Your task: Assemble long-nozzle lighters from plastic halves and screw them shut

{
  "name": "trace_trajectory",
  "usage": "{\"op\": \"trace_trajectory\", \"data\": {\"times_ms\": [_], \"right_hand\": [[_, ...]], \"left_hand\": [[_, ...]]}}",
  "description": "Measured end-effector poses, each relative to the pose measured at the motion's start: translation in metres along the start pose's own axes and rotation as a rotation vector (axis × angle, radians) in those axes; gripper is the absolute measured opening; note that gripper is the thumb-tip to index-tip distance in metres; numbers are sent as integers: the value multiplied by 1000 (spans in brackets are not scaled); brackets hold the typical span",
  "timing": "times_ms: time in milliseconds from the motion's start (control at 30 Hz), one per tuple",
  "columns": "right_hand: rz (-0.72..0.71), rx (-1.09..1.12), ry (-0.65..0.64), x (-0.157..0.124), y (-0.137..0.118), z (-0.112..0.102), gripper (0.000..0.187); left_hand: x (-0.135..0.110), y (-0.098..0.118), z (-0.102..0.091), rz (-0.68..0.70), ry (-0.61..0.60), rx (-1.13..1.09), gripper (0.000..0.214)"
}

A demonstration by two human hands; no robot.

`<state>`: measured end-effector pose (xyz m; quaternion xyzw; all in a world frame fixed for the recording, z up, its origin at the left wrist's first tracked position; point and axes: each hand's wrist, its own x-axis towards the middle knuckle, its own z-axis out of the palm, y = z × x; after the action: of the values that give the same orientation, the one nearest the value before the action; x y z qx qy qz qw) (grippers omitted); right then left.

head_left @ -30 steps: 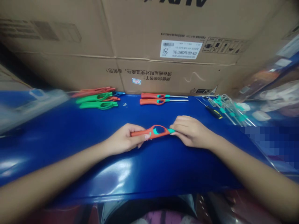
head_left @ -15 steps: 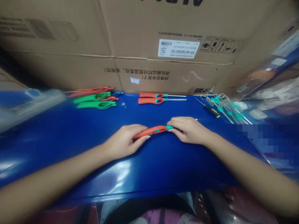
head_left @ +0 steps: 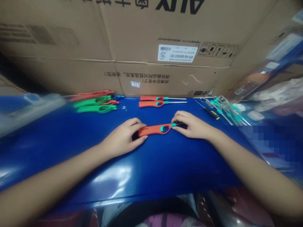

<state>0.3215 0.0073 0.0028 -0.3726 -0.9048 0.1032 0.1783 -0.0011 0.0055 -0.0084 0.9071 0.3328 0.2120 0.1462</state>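
An orange long-neck lighter with a teal trigger lies across the middle of the blue table. My left hand is curled round the butt end of its orange handle. My right hand is closed in a pinch on its teal front end; the metal neck is hidden under those fingers.
Two finished orange lighters lie at the back. A heap of green and orange handle shells lies back left. A black-and-yellow screwdriver and several teal-tipped metal necks lie back right. A big cardboard box walls the far edge.
Both hands shifted the lighter a little farther from me and turned it from edge-on to flat, so its trigger opening shows again.
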Motion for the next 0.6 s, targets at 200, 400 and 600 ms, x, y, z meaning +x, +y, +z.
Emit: {"op": "trace_trajectory", "data": {"times_ms": [200, 400, 600], "right_hand": [[540, -292, 195, -4, 17, -4, 20], [1061, -589, 89, -26, 48, -36, 51], [1208, -449, -168, -42, 63, -57, 42]], "left_hand": [[0, -4, 1, -5, 9, -31, 36], [-1, -5, 1, 3, -25, 16, 35], [0, 1, 1, -5, -23, -8, 32]]}}
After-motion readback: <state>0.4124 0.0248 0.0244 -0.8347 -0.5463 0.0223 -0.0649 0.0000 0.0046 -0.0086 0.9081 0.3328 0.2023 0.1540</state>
